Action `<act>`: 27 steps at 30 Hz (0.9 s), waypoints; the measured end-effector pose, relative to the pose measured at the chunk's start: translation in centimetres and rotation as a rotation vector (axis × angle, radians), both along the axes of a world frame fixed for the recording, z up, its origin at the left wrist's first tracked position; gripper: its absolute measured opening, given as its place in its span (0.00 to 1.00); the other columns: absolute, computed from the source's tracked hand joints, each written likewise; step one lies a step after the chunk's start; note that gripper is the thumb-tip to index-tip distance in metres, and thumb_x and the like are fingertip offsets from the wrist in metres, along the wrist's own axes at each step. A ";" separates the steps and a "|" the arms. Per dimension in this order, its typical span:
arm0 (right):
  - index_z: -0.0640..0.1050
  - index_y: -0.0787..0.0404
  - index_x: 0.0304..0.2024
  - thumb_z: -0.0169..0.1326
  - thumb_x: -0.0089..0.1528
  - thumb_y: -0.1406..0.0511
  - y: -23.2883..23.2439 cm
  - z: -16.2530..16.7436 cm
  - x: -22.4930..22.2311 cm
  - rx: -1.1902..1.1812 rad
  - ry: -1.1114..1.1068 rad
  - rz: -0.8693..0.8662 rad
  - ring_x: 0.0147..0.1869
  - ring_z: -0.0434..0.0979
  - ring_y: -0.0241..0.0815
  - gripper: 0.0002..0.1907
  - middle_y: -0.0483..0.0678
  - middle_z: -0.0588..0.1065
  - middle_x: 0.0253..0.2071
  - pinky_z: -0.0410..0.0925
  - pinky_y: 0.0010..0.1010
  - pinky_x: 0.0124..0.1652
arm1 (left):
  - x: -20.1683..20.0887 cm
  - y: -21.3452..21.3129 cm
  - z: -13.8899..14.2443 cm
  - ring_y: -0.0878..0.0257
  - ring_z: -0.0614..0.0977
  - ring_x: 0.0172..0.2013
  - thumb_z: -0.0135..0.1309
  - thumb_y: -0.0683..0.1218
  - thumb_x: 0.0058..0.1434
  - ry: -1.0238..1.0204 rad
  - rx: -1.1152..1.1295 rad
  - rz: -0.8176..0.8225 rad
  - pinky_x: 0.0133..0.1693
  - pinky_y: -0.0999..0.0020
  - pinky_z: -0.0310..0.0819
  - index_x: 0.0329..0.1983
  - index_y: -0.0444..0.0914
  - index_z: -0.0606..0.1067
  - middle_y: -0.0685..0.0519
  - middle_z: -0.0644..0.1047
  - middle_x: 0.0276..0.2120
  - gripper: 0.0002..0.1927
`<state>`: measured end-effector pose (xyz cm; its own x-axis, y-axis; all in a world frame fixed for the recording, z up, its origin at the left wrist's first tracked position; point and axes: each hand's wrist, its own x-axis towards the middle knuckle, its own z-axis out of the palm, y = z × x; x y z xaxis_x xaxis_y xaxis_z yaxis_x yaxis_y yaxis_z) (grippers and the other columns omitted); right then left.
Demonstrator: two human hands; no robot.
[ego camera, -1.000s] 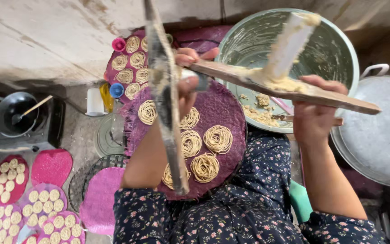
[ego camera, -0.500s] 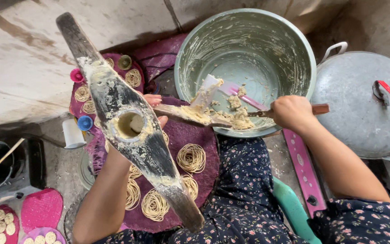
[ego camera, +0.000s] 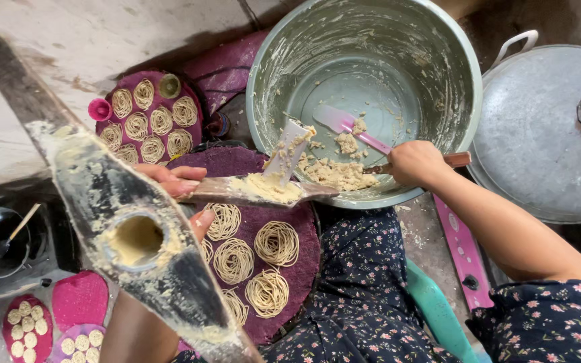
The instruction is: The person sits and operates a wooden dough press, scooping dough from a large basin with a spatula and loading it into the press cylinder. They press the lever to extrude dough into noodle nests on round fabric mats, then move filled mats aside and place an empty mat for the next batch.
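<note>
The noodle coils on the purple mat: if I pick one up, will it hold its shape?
Probably not. Each noodle coil is a loose nest of thin strands, so it looks soft and apt to sag or break. It seems light. The purple mat under them looks woven, so lifting mat and all may be safer.

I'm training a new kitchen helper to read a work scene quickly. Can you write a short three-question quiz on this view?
1. True or false: the left hand holds the dough-smeared wooden press.
2. Where does the pink spatula lie? A) inside the large metal basin B) on the grey lid C) on the purple mat
3. What sits on the purple mat?

Key: 1 true. 2 A. 3 coils of thin noodle strands.
</note>
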<state>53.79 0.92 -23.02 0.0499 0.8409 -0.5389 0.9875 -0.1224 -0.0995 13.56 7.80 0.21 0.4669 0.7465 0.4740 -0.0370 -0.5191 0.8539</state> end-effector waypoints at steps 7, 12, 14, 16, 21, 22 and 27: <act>0.85 0.54 0.37 0.54 0.63 0.51 0.5 -0.9 -1.4 0.022 0.117 0.005 0.44 0.81 0.56 0.17 0.53 0.81 0.35 0.73 0.46 0.46 | -1.2 -1.6 2.3 0.48 0.81 0.55 0.64 0.31 0.58 0.064 -0.028 0.056 0.60 0.53 0.82 0.52 0.40 0.72 0.55 0.67 0.53 0.23; 0.85 0.52 0.37 0.55 0.62 0.51 0.0 -0.9 -0.8 0.031 0.140 -0.018 0.43 0.81 0.56 0.15 0.53 0.81 0.35 0.73 0.47 0.45 | -1.4 -2.0 2.4 0.47 0.81 0.56 0.64 0.30 0.57 0.093 -0.037 0.094 0.59 0.54 0.81 0.53 0.40 0.72 0.54 0.67 0.52 0.24; 0.85 0.50 0.37 0.56 0.61 0.51 -0.2 -0.5 -0.6 0.024 0.141 -0.020 0.43 0.81 0.56 0.15 0.53 0.81 0.34 0.73 0.47 0.45 | -1.5 -2.1 2.4 0.47 0.81 0.56 0.63 0.29 0.56 0.085 -0.034 0.087 0.59 0.54 0.81 0.54 0.41 0.72 0.55 0.67 0.52 0.26; 0.86 0.49 0.38 0.57 0.60 0.50 -0.4 0.5 -0.5 0.029 0.140 -0.014 0.42 0.82 0.56 0.15 0.52 0.81 0.34 0.73 0.46 0.45 | -1.4 -2.1 2.5 0.48 0.81 0.56 0.63 0.29 0.56 0.071 -0.041 0.080 0.59 0.54 0.81 0.55 0.41 0.72 0.55 0.67 0.52 0.26; 0.87 0.46 0.39 0.57 0.59 0.49 -1.4 5.4 0.2 0.015 0.087 0.045 0.42 0.83 0.53 0.15 0.49 0.82 0.34 0.74 0.43 0.45 | -1.5 -2.2 2.5 0.47 0.80 0.57 0.63 0.29 0.58 0.027 -0.086 0.075 0.62 0.52 0.81 0.53 0.41 0.72 0.55 0.67 0.53 0.24; 0.86 0.43 0.40 0.58 0.58 0.50 -1.6 6.6 0.6 0.028 0.106 0.048 0.41 0.83 0.52 0.14 0.48 0.82 0.35 0.74 0.43 0.44 | -1.5 -2.2 2.5 0.47 0.80 0.57 0.63 0.29 0.58 0.016 -0.093 0.072 0.62 0.52 0.81 0.53 0.41 0.72 0.55 0.67 0.53 0.24; 0.86 0.43 0.41 0.55 0.62 0.52 -1.4 9.2 2.3 -0.041 -0.123 0.000 0.43 0.83 0.47 0.12 0.45 0.82 0.36 0.76 0.40 0.41 | -1.0 -1.6 2.2 0.49 0.79 0.54 0.63 0.29 0.58 -0.022 -0.091 0.064 0.61 0.52 0.80 0.53 0.40 0.73 0.55 0.67 0.53 0.23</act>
